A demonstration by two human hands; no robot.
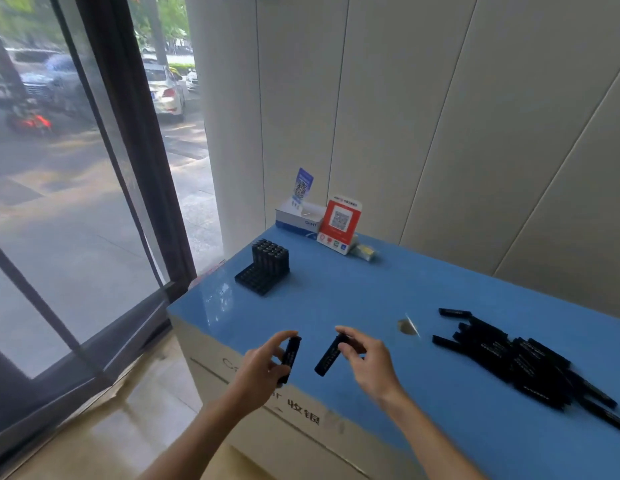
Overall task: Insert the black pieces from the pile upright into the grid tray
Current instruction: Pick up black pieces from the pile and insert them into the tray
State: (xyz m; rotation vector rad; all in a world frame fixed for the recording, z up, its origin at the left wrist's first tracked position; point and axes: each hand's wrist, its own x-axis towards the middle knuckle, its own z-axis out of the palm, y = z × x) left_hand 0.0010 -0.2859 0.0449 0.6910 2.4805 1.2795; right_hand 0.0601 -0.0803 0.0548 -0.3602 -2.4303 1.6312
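Observation:
A black grid tray (253, 280) sits at the far left of the blue table top (336, 299); its back rows hold several black pieces standing upright (270, 258). A pile of long black pieces (519, 362) lies flat on the right side of the table. My left hand (258, 370) grips one black piece (290, 355) nearly upright above the table's near edge. My right hand (369, 358) pinches the upper end of another black piece (330, 356), which hangs tilted down to the left. Both hands are between the tray and the pile, close to me.
A white and blue box (294, 218) with a blue QR card and a red QR stand (339, 223) sit at the table's back edge by the wall. A small scrap (409, 325) lies mid-table. A glass door is to the left, floor below.

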